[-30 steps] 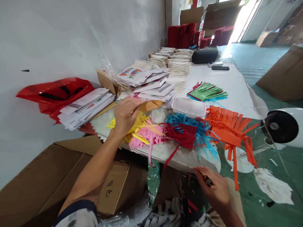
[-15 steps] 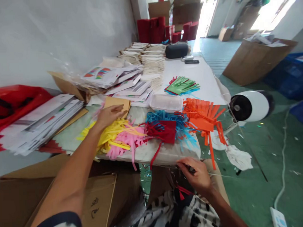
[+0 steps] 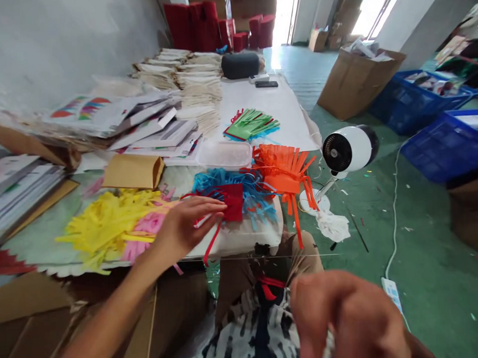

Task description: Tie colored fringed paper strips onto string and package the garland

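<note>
My left hand [image 3: 183, 226] reaches over the table edge with fingers stretched out, resting on the red fringed paper [image 3: 229, 201] next to the pink fringed paper [image 3: 146, 229]. Yellow fringed paper [image 3: 107, 223] lies to its left, blue fringed paper [image 3: 223, 182] and orange fringed paper [image 3: 281, 172] to its right. My right hand [image 3: 351, 316] is close to the camera at the bottom, blurred, with fingers curled together. What it holds is hidden. A thin taut string [image 3: 265, 257] runs across in front of the table edge.
Green fringed paper [image 3: 250, 124] and a clear plastic box [image 3: 224, 154] lie further back, with stacks of printed sheets [image 3: 143, 125] at the left. A small white fan [image 3: 350, 149] stands on the green floor. Cardboard boxes [image 3: 355, 81] and blue crates [image 3: 445, 145] stand at the right.
My left hand has moved right from the yellow and pink strips onto the red paper. My right hand has risen toward the camera. The view has swung right.
</note>
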Available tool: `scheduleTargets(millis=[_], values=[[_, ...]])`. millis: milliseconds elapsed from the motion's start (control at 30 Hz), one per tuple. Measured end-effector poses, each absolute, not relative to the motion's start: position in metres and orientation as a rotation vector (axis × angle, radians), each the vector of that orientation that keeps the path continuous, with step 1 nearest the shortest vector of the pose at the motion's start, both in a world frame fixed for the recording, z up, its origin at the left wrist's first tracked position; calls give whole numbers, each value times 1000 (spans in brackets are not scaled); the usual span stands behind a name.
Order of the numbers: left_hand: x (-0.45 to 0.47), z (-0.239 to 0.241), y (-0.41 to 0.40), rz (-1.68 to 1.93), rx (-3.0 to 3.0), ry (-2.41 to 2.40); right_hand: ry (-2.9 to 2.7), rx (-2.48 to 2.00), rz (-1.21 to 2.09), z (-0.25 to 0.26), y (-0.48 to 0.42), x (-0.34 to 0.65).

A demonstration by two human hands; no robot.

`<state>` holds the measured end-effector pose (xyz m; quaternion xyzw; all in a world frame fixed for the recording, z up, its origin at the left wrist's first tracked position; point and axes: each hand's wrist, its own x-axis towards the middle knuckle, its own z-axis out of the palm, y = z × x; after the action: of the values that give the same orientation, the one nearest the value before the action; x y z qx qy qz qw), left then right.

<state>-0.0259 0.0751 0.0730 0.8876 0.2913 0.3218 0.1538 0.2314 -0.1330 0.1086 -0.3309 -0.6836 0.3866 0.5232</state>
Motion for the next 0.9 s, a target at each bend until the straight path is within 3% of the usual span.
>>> scheduleTargets(millis=[200,367,700,900], values=[[25,1,55,730,2658,756,-1910,-1377,217,55,-22,296],[38,-25,25,815,2617,743,-2236,-1808,-196,-2,39,339],[-1,-24,25,1068,2606,1190,-2247,-1755,-365,-19,41,375],[25,-8,24,1166,2577,1010,-2171,-1707,-261,5,39,380]])
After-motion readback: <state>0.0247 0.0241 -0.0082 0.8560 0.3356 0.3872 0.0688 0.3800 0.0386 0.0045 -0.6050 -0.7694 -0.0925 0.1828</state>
